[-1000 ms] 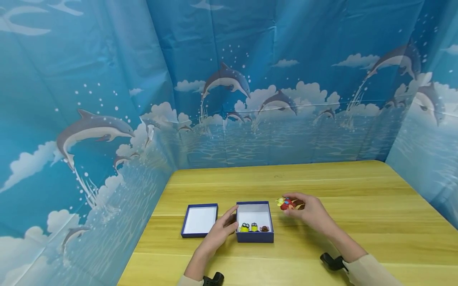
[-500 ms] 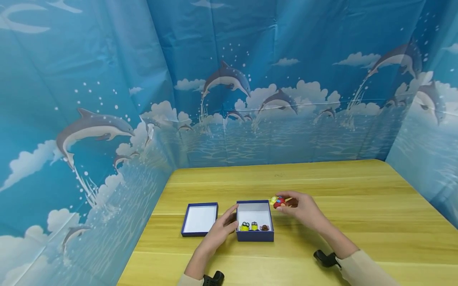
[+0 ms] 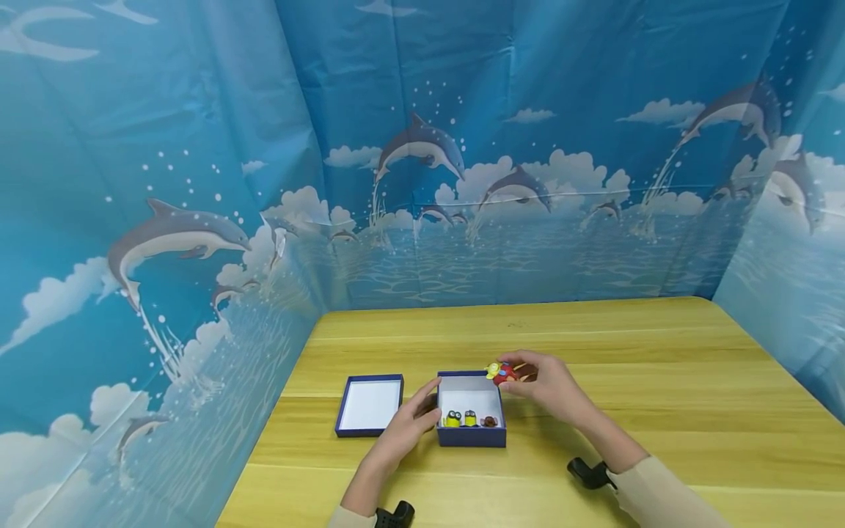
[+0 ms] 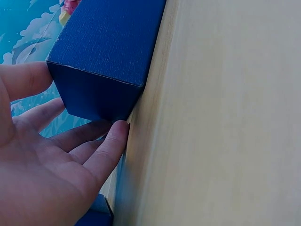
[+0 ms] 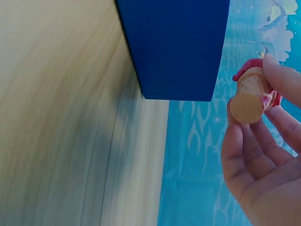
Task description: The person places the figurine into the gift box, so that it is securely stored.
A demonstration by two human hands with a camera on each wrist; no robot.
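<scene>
My right hand (image 3: 551,385) pinches a small toy figurine (image 3: 505,373) with a yellow top and red body, tilted over the right wall of the blue box. Its round tan base (image 5: 247,108) faces the right wrist camera. The blue box (image 3: 472,438) stands without its lid on the table, its inside white. Along the near inner wall are two yellow figurines with big eyes (image 3: 452,419) and a small brown-and-pink one (image 3: 489,422). My left hand (image 3: 404,433) rests against the box's left side, thumb at the near corner (image 4: 35,77), fingers extended.
The blue-edged box lid (image 3: 371,405) lies inside-up to the left of the box, close to the left hand. A yellow wooden table (image 3: 634,352) carries everything. Behind and beside it hangs a blue dolphin-print curtain (image 3: 541,242).
My right hand has carried the figurine leftward, from beside the box to over its right wall. My left hand and the box have stayed in place.
</scene>
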